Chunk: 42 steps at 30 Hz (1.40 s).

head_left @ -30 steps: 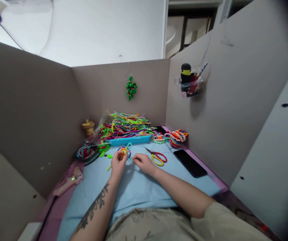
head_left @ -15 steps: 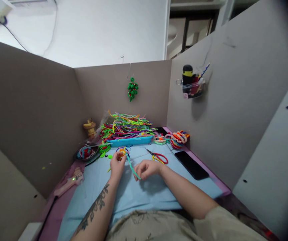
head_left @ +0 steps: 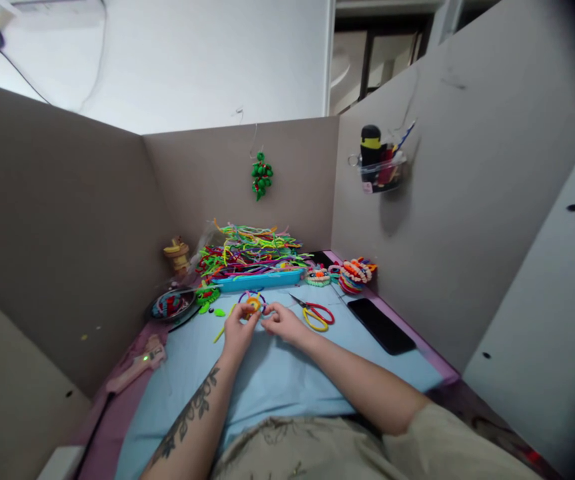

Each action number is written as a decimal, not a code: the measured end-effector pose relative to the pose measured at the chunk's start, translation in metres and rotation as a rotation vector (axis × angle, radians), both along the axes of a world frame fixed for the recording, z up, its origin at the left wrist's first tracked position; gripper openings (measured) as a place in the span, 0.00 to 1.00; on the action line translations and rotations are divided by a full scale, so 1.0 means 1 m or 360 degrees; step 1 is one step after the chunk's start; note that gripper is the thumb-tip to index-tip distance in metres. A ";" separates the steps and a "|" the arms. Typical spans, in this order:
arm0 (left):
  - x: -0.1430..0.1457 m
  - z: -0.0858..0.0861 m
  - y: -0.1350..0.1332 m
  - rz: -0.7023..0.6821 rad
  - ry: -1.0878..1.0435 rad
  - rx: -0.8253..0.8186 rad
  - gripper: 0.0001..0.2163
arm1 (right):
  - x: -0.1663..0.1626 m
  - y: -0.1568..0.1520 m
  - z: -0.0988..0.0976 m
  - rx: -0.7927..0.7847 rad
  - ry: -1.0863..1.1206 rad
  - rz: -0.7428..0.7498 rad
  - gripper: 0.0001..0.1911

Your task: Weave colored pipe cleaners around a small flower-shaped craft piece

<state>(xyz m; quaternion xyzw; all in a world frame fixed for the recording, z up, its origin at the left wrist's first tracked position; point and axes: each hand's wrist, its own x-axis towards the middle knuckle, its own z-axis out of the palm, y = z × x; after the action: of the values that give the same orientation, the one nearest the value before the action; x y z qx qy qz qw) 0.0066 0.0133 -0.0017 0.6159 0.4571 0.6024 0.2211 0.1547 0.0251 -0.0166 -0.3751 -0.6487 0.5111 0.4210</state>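
Observation:
My left hand (head_left: 240, 331) is closed in a pinch on a small ring of pipe cleaners (head_left: 253, 303), orange and yellow inside with purple around it. Right beside it, my right hand (head_left: 282, 323) has its fingertips pressed together at the ring's right edge. What those fingers hold is hidden; the teal pipe cleaner seen earlier does not show clearly now. A yellow strand (head_left: 219, 334) sticks out to the left of my left hand. Scissors with red and yellow handles (head_left: 319, 317) lie to the right of my hands.
Behind my hands, a heap of coloured pipe cleaners (head_left: 252, 247) lies over a blue tray (head_left: 262, 280). A black phone (head_left: 381, 325) lies at right, a pink glue gun (head_left: 137, 367) at left beside a dark bowl (head_left: 155, 312). Grey panels (head_left: 287, 180) enclose the table.
My right hand has moved up and left, from the loose end of the teal pipe cleaner to the ring. The teal strand no longer hangs in plain view between my hands.

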 end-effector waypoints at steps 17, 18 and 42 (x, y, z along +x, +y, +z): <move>0.000 0.002 0.005 -0.0160 -0.0554 -0.0246 0.12 | 0.014 -0.016 0.021 0.0769 -0.0353 0.0487 0.12; 0.000 0.002 0.004 -0.0163 -0.0562 -0.0262 0.12 | 0.015 -0.015 0.020 0.0787 -0.0342 0.0420 0.14; 0.006 -0.001 -0.001 -0.0557 -0.0294 -0.0269 0.12 | 0.016 -0.007 0.016 0.1241 -0.0262 -0.0491 0.06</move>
<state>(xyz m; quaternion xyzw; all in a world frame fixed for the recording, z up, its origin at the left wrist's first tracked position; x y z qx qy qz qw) 0.0123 0.0120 -0.0032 0.6073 0.3700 0.5682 0.4141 0.1704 0.0182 -0.0010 -0.3199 -0.7612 0.1269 0.5496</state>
